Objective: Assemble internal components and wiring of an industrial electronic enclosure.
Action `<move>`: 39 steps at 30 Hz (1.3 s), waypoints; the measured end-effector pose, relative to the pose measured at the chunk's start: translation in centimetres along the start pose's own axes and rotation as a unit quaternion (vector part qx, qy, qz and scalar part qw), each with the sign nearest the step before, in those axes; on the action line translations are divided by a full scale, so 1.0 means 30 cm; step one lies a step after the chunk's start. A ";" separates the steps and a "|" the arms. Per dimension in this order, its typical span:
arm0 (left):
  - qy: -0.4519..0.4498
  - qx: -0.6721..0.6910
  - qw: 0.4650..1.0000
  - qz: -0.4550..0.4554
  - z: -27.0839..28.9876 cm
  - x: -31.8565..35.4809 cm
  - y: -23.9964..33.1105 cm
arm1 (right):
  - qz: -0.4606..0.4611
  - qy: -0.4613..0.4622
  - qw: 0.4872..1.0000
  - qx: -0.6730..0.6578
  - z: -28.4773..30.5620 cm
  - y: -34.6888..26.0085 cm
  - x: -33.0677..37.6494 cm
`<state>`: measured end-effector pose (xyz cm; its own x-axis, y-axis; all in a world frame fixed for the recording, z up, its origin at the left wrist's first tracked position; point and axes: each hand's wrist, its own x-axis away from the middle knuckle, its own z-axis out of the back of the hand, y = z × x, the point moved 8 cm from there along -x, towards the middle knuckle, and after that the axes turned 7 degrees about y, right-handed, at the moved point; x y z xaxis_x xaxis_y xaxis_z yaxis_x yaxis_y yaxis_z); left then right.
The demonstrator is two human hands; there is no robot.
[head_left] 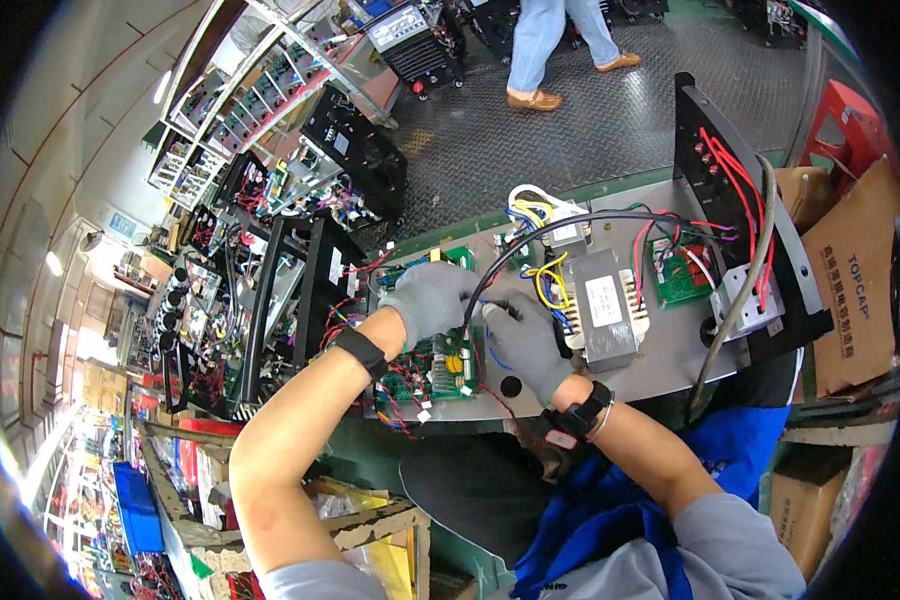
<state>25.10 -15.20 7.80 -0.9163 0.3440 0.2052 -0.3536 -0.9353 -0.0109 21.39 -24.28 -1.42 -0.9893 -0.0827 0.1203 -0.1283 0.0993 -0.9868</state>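
Note:
Both hands wear grey gloves and work over an open metal chassis. My left hand is above the green circuit board, fingers closed around a thick black cable that arches over from the right. Close beside it, my right hand has its fingers pinched together near the cable's lower part. A thin blue wire runs down beside these fingers; what the right fingertips hold is too small to make out. A large grey transformer with yellow and blue leads sits just right of my right hand.
A black end panel with red wires stands at the right, crossed by a thick grey cable. A smaller green board lies nearby. More partly assembled units stand left. Cardboard leans at right. A person walks beyond.

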 end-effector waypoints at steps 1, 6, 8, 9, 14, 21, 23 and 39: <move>0.031 0.051 0.998 0.010 0.010 0.004 -0.017 | -0.055 -0.018 0.997 -0.044 -0.001 0.002 0.013; 0.001 0.345 0.934 0.091 -0.070 -0.005 -0.092 | 0.073 -0.036 0.997 0.011 -0.002 -0.052 0.042; -0.040 0.424 0.897 0.119 -0.092 -0.007 -0.074 | 0.134 -0.030 0.988 0.068 0.000 -0.089 0.057; -0.007 0.448 0.887 0.113 -0.073 -0.003 -0.067 | 0.110 -0.042 0.992 0.053 -0.005 -0.090 0.063; -0.040 0.511 0.830 0.223 -0.097 0.022 -0.051 | 0.099 -0.033 0.993 0.058 -0.006 -0.089 0.069; 0.063 0.174 0.967 0.174 -0.027 0.008 -0.121 | 0.256 -0.075 0.928 0.259 0.030 -0.186 0.187; 0.006 0.187 0.966 0.181 -0.075 0.005 -0.164 | 0.288 -0.082 0.926 0.229 0.085 -0.182 0.261; -0.110 0.001 0.986 0.124 -0.145 -0.096 -0.153 | 0.333 -0.126 0.895 0.269 0.173 -0.065 0.334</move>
<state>28.55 -11.54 3.00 -0.9111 0.0795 0.4044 -0.1240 -0.9886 -0.0849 12.10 -30.45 1.16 -0.7781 -0.4097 -0.4761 0.6033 -0.2767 -0.7480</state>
